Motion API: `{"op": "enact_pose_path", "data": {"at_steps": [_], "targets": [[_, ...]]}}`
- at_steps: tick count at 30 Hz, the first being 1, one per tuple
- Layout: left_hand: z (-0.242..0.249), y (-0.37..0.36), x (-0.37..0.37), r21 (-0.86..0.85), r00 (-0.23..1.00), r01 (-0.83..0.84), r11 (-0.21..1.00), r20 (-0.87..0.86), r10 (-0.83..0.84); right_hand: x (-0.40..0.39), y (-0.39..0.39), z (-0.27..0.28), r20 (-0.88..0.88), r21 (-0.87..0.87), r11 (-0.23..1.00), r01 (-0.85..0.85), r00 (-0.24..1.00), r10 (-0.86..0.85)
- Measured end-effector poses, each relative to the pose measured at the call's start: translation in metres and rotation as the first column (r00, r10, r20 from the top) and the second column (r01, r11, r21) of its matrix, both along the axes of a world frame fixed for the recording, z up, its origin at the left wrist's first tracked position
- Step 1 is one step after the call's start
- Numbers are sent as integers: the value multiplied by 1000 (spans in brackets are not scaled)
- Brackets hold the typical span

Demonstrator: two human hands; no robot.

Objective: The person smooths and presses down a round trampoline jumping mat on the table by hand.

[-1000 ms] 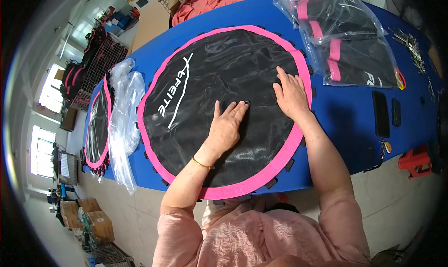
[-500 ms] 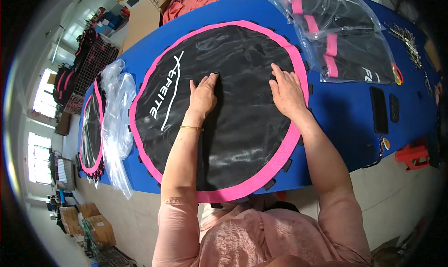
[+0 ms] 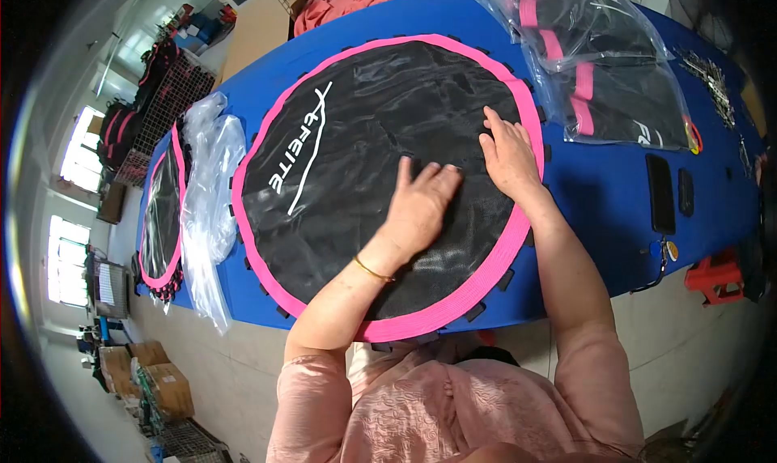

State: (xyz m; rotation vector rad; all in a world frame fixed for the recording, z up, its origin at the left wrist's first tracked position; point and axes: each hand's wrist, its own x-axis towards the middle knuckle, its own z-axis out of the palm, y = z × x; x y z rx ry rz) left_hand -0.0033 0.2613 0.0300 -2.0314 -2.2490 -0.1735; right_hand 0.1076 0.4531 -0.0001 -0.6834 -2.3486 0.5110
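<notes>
Bare blue table (image 3: 599, 212) right of mat (image 3: 356, 139), bagged mats (image 3: 615, 82) probably crowding far corner

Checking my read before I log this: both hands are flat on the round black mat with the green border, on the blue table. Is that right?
Not quite. The border is pink, not green. The head view shows the left hand and right hand both flat on the round black mat, which has a pink border and lies on the blue table.
</notes>
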Motion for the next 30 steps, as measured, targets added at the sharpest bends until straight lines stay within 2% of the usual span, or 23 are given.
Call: {"op": "enact_pose_path", "data": {"at_steps": [1, 7, 11, 19, 27, 30], "targets": [[-3, -5, -15, 17, 998, -36, 999, -48, 37, 1, 0, 0, 0, 10, 1000, 2, 1000, -2], [3, -24, -87, 40, 967, -248, 968, 70, 245, 1, -2, 3, 26, -4, 1000, 5, 1000, -5], [7, -48, -91, 11, 965, -253, 967, 72, 252, 2, -2, 3, 22, -18, 1000, 0, 1000, 0], [20, -107, -55, -58, 983, -177, 983, 40, 179, 1, -4, 4, 40, 10, 1000, 19, 999, -20], [9, -65, -75, -4, 985, -169, 986, 20, 169, 0, -3, 3, 27, 29, 1000, 11, 1000, -12], [-2, -43, -102, 23, 969, -241, 970, -56, 242, 1, -3, 2, 31, 17, 1000, 10, 999, -11]]}}
